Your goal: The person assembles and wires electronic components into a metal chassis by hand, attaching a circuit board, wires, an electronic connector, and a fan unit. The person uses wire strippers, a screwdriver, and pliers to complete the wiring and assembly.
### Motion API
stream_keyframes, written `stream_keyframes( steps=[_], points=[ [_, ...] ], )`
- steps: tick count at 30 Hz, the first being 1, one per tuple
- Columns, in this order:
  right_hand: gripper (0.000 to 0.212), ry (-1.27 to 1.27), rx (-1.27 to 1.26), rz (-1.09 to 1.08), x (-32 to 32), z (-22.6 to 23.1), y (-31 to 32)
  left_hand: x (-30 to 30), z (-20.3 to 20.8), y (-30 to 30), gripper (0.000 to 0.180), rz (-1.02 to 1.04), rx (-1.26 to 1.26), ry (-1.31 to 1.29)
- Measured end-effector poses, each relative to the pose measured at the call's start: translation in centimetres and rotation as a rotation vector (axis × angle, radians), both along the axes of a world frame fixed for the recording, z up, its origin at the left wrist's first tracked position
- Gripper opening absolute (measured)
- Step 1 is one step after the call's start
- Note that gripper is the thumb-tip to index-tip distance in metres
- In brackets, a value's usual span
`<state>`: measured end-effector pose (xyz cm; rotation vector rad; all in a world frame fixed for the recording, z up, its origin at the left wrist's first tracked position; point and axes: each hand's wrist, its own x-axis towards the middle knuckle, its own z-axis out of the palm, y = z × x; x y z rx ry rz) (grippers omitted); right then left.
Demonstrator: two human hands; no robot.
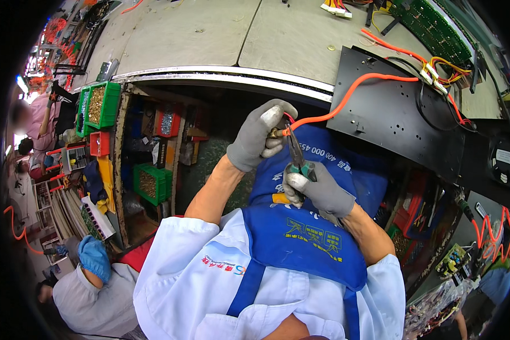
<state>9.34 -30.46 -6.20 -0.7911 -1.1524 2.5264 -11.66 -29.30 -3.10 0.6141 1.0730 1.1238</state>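
Note:
My left hand [258,137], in a grey glove, is closed around the end of a thick orange cable [345,105]. A brass-coloured tip and a thin red wire show at its fingers. My right hand [320,190], gloved alike, grips the green handles of needle-nose pliers [294,148]. Their jaws point up and meet the cable end beside my left fingers; whether they pinch it I cannot tell. From there the cable runs right, over a black perforated metal panel [374,107] that overhangs the bench edge.
Behind the panel, a green circuit board [430,28] and bundled wires with white connectors [430,73] lie on the bench [192,34]. Green bins [153,184] of small metal parts stand below it at left. Other people [90,294] work at left. Coiled orange cord [498,232] hangs at right.

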Motion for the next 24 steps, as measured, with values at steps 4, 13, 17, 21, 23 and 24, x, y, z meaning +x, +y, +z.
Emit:
stream_keyframes(
  steps=[4,13,17,21,23,24],
  points=[
    [0.018,-0.28,0.489,-0.135,-1.0,-1.1,0.9,0.8,-0.4,0.2,0.017,0.27,0.469,0.796],
    [0.022,-0.792,0.997,-0.398,0.8,0.7,0.4,-9.4,-0.1,1.8,0.011,0.202,0.971,1.726],
    [0.022,-0.625,0.808,-0.348,5.1,3.4,1.5,-13.2,1.3,0.3,0.027,0.494,0.238,0.813],
    [0.023,-0.523,0.791,-0.27,2.2,3.2,0.9,-9.1,1.6,0.7,0.041,0.445,0.168,0.434],
    [0.023,-0.485,0.728,-0.211,1.1,2.6,0.8,-8.2,1.4,0.6,0.043,0.417,0.132,0.367],
    [0.023,-0.485,0.73,-0.211,0.8,2.5,0.8,-7.4,1.6,0.6,0.044,0.436,0.117,0.364]
  ],
)
